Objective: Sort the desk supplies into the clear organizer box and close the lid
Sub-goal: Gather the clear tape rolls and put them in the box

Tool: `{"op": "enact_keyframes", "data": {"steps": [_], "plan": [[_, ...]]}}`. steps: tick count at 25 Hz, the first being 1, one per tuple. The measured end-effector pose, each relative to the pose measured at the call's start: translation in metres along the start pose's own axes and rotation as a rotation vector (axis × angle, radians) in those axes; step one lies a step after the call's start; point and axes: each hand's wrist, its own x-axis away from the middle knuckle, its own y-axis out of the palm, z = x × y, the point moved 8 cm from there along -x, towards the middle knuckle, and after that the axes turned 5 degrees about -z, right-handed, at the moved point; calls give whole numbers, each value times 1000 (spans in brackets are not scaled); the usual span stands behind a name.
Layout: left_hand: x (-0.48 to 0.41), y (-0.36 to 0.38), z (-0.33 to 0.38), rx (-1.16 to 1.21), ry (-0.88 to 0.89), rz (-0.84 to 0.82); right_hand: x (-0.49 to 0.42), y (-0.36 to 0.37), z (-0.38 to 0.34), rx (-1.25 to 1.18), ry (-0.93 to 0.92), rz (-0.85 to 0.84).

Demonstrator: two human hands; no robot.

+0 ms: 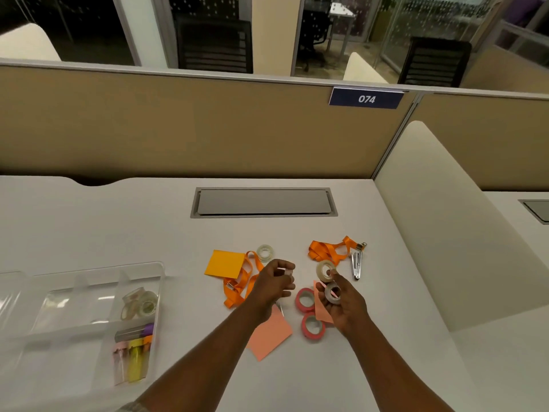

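The clear organizer box [89, 281] lies open at the left, with tape rolls [142, 303] and highlighters [135, 361] in its right-hand compartments. My left hand [274, 285] hovers over the desk, fingers curled around a small pale object that I cannot identify. My right hand [341, 304] holds two tape rolls: a grey one [332, 292] in the palm and a clear one [325, 270] at the fingertips. Loose on the desk are two pink tape rolls [306, 300] [312, 325], a clear roll [265, 252], orange sticky notes [225, 264], pink sticky notes [269, 337], two orange lanyards [240, 285] [326, 251] and a metal staple remover [356, 266].
A grey cable hatch [263, 202] is set into the white desk behind the supplies. A tan partition [178, 123] with a "074" sign [366, 99] closes the back, and a cream divider [445, 233] borders the right side.
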Motion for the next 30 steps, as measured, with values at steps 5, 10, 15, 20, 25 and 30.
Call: {"op": "enact_keyframes", "data": {"steps": [5,10,15,20,25,30], "plan": [[44,-52,7,242,48,59,19,41,27,69,1,-82],[93,-124,8,371,25,198,40,96,69,105,56,-231],[141,-198,7,435,45,306,60,150,129,381,80,-279],[178,-267,-4,388,-11,424,74,205,192,762,39,-355],[195,-329,4,-265,75,581,78,242,227,1009,-82,-347],[184,-333,19,-927,237,481,76,262,233,1188,-260,-237]]}}
